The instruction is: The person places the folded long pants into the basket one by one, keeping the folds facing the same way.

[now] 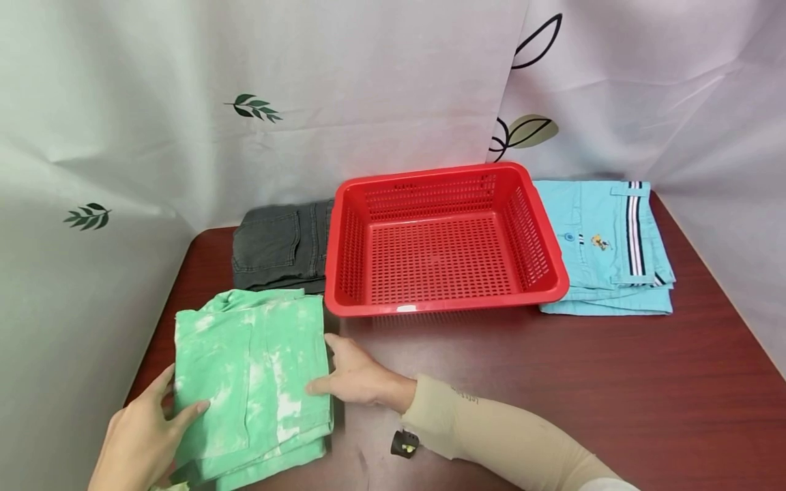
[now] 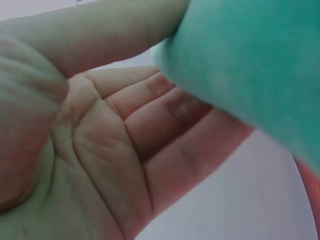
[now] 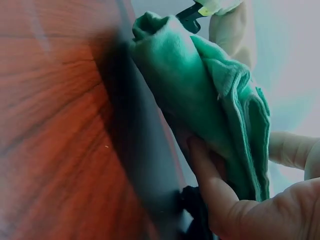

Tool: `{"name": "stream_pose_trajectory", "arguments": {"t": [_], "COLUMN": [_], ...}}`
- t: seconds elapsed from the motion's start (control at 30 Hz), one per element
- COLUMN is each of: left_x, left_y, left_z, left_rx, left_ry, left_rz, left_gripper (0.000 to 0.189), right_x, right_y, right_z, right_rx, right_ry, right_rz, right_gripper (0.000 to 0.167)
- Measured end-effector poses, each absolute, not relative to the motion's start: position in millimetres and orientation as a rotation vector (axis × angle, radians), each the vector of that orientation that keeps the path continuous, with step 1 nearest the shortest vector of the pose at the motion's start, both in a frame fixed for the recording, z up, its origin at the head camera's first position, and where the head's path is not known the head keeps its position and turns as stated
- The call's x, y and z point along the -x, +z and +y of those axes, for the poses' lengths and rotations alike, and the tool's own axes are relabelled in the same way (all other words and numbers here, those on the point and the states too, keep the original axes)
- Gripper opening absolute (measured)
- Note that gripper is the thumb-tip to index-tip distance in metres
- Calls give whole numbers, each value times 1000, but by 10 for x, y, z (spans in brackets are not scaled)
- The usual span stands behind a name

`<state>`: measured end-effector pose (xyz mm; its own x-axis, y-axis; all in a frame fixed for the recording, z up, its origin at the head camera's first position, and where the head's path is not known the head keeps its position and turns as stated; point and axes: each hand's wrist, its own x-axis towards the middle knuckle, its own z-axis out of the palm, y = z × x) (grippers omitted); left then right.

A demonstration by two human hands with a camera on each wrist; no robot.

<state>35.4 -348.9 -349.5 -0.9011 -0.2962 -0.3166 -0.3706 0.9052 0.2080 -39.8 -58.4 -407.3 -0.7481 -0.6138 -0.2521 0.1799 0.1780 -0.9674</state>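
**Pinched From Both Sides!**

Nearest, a beige sleeve (image 1: 510, 429) carries tiny dark lettering (image 1: 464, 395), too slight to read surely. Just ahead, the right grip (image 1: 362, 375) pinches one edge of the folded green garment (image 1: 276, 368), fingers underneath, and the left grip (image 1: 138, 429) clasps the opposite edge! It looks lifted off the desk (image 1: 583, 368), near its left side: handling the bundle whole is the step, I'd say. The next move calls for matched, level grips, or layers could slip. Beyond, the red basket (image 1: 439, 303): a pale patch (image 1: 406, 309) on its rim, label or glare, can't tell. Left of it, a dark grey garment (image 1: 270, 242); right, a light-blue garment (image 1: 574, 204), its embroidered emblem (image 1: 600, 242) showing no readable letters.
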Motion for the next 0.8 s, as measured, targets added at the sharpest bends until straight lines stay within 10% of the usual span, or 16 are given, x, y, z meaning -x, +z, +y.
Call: {"name": "stream_pose_trajectory", "arguments": {"t": [0.8], "left_x": [-420], "left_y": [-3379], "left_z": [-3370], "left_rx": [516], "left_ry": [471], "left_rz": [3026], "left_gripper": [96], "right_x": [424], "right_y": [-3850], "right_z": [-521], "right_rx": [548], "right_ry": [-1776], "right_rz": [1935], "right_gripper": [64]}}
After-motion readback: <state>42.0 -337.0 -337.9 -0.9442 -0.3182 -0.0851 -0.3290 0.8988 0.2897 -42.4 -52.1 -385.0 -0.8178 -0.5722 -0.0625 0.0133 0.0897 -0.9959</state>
